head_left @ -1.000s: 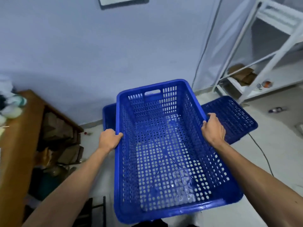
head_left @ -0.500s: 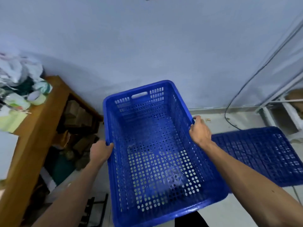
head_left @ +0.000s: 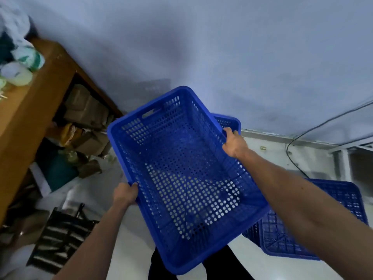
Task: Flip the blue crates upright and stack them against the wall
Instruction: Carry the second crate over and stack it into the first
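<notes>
**Two hands, one crate held off the floor, open side up**

Both forearms reach out from the bottom of the view, the left one short and bent, the right one stretched further forward. The left hand (head_left: 125, 194) sits nearer the body. Its fingers (head_left: 133, 185) curl over the long left rim of the blue crate (head_left: 187, 178) and clamp it. Between the two hands the crate hangs in the air, right way up, skewed and tipped a little, with its near end over the person's legs.

The right hand (head_left: 234, 143) grips the opposite long rim close to the far corner, fingers (head_left: 229, 131) hooked over the edge.

Judging by its look, the crate is light, stiff plastic, all holes, bulky rather than heavy. The thick rolled rim is the natural hold. The slot handle in the far end wall is another, though beyond reach of either grip. Smooth plastic may slide in a loose grip, so opposed holds like these suit it.

Below the right forearm, an upside-down crate (head_left: 343, 199) lies on the pale floor, not yet turned over. Just past the right fingertips, the rim of a third crate (head_left: 230, 122) shows behind the held one, close to the wall (head_left: 222, 47). Left of the left fingers stand a black rack (head_left: 60, 235) and, further off, a wooden table (head_left: 30, 102).
</notes>
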Available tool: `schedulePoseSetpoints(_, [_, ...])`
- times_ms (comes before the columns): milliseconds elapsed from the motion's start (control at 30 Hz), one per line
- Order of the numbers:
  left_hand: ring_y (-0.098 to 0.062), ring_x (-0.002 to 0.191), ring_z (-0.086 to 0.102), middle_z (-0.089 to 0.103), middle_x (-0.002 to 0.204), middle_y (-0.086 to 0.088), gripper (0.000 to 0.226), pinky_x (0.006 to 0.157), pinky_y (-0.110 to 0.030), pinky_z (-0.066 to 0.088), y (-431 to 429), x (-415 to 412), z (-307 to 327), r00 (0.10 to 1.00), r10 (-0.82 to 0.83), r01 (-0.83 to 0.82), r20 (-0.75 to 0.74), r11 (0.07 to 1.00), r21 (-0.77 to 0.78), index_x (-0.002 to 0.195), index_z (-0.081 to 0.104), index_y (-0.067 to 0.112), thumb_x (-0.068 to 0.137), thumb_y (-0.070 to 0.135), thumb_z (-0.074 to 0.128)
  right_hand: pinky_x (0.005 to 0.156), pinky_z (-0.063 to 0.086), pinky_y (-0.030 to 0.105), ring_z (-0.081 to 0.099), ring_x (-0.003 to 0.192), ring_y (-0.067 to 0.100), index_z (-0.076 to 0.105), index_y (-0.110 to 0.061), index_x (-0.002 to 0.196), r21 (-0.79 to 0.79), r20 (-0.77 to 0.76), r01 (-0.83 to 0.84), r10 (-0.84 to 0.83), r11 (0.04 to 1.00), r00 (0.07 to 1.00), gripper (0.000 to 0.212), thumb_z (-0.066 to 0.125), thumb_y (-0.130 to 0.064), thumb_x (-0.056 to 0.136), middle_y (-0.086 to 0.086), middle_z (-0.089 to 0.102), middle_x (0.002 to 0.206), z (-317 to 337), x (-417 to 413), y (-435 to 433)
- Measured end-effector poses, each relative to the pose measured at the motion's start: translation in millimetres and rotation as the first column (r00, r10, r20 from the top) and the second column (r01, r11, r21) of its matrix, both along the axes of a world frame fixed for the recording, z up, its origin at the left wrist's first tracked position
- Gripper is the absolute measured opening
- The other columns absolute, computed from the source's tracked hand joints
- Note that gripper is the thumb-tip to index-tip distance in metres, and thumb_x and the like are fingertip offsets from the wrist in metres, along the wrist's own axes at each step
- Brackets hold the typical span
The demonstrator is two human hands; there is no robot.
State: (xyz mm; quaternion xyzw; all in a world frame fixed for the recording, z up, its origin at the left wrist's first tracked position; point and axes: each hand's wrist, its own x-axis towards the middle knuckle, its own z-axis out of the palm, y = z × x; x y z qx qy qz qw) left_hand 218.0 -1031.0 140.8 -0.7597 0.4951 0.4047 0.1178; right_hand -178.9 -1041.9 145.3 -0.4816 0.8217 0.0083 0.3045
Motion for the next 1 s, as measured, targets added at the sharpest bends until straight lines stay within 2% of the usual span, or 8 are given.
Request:
schedulePoseSetpoints(67, [-0.023,0.059,0.068,0.068,0.070,-0.012,0.040,0.050,-0.029,0.052,-2,-5,-7,0.994,0.093,-0.092,-0.054,0.995,0.027,0.091,0.065,-0.001,0.103,0.026,0.039,0.090,0.047,0.045,0.054,0.111,0.041,0.027,-0.020,0.148,0.024,0.016,0.019,-0.019,1.000,1.000,0.064,0.053,-0.018,0.090,0.021,0.046,0.130,-13,-7,-12])
schedulePoseSetpoints(233, [-0.035,0.067,0.073,0.072,0.072,-0.023,0.066,0.073,-0.046,0.062,-5,-10,-29,0.968,0.229,-0.224,-0.105,0.973,0.058,0.081,0.064,0.000,0.104,0.048,0.023,0.094,0.048,0.046,0.053,0.113,0.042,0.028,-0.026,0.147,0.055,0.048,0.100,-0.103,0.993,0.994,0.064,0.050,-0.021,0.087,0.020,0.045,0.133,-41,-9,-24])
schedulePoseSetpoints(467, [-0.032,0.061,0.071,0.070,0.079,-0.023,0.069,0.055,-0.036,0.060,2,-12,-34,0.965,0.257,-0.250,-0.056,0.963,0.106,0.098,0.060,-0.001,0.103,0.054,0.019,0.092,0.048,0.050,0.050,0.118,0.043,0.014,-0.028,0.153,0.162,0.074,0.042,-0.055,0.986,0.996,0.075,0.053,-0.031,0.089,0.019,0.031,0.149,-60,-8,-1])
schedulePoseSetpoints(533, [-0.033,0.061,0.072,0.070,0.078,-0.023,0.063,0.054,-0.037,0.060,2,-14,-28,0.960,0.271,-0.262,-0.068,0.959,0.109,0.097,0.058,0.002,0.103,0.053,0.021,0.099,0.041,0.049,0.041,0.128,0.040,0.015,-0.016,0.153,0.162,-0.075,-0.032,0.044,0.986,0.996,0.076,0.054,-0.035,0.090,0.020,0.030,0.149,-51,1,7])
schedulePoseSetpoints(633, [-0.032,0.063,0.073,0.071,0.072,-0.020,0.062,0.067,-0.046,0.063,-5,-14,-24,0.961,0.254,-0.244,-0.106,0.965,0.100,0.086,0.059,0.008,0.102,0.055,0.021,0.102,0.040,0.046,0.045,0.120,0.034,0.036,-0.004,0.140,0.000,-0.344,-0.194,0.182,0.981,0.921,0.061,0.053,-0.034,0.089,0.018,0.045,0.133,-40,36,28])
schedulePoseSetpoints(700, [-0.032,0.063,0.073,0.072,0.071,-0.020,0.062,0.068,-0.046,0.063,-12,-14,-17,0.965,0.227,-0.213,-0.133,0.970,0.115,0.081,0.058,0.010,0.102,0.055,0.021,0.097,0.043,0.044,0.050,0.113,0.030,0.049,-0.006,0.129,-0.072,-0.257,-0.265,0.238,0.962,0.936,0.044,0.048,-0.030,0.092,0.013,0.052,0.123,-38,74,46])
schedulePoseSetpoints(800, [-0.032,0.066,0.073,0.073,0.073,-0.021,0.060,0.065,-0.040,0.063,-23,-16,-4,0.968,0.192,-0.172,-0.161,0.976,0.131,0.084,0.062,0.006,0.104,0.049,0.026,0.093,0.045,0.041,0.052,0.112,0.028,0.056,-0.009,0.119,0.005,-0.004,-0.274,0.274,0.962,0.962,0.035,0.041,-0.032,0.097,0.010,0.056,0.117,-45,135,75])
schedulePoseSetpoints(1000, [-0.028,0.061,0.068,0.067,0.070,-0.016,0.031,0.062,-0.039,0.061,-32,-15,5,0.948,0.191,-0.148,-0.256,0.973,0.178,0.088,0.058,0.003,0.103,0.027,0.045,0.098,0.043,0.039,0.056,0.119,0.029,0.055,-0.016,0.129,0.206,0.352,-0.056,-0.020,0.977,0.936,0.061,0.040,-0.063,0.093,0.008,0.060,0.130,-48,236,125])
